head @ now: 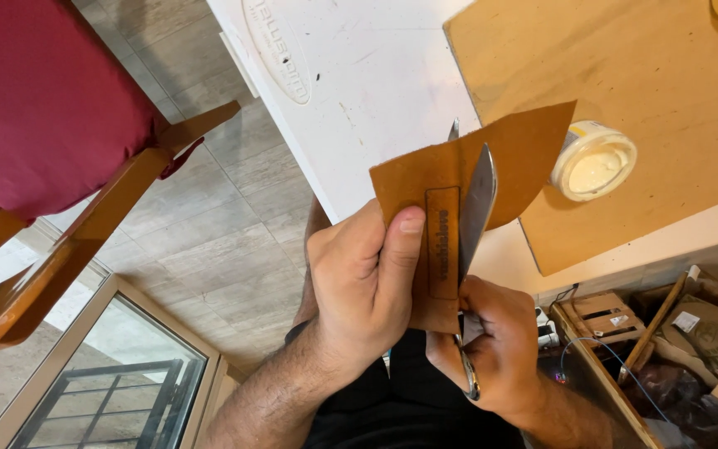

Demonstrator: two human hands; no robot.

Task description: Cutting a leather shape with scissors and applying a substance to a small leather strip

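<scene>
Head view: left hand [363,278] pinches a tan leather piece [459,195]; right hand [500,345], just beside it, grips metal scissors [475,212] whose blades straddle that leather.

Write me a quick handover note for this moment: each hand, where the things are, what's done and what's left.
Left hand: grips the tan leather piece, thumb beside its stamped rectangle.
Right hand: grip closed on scissors, blades open astride the leather's edge.
Nearby: open white jar on the brown board, white table beneath.
Done: cut begun, extent hidden.
Left: apparently the rest of the cut.
</scene>
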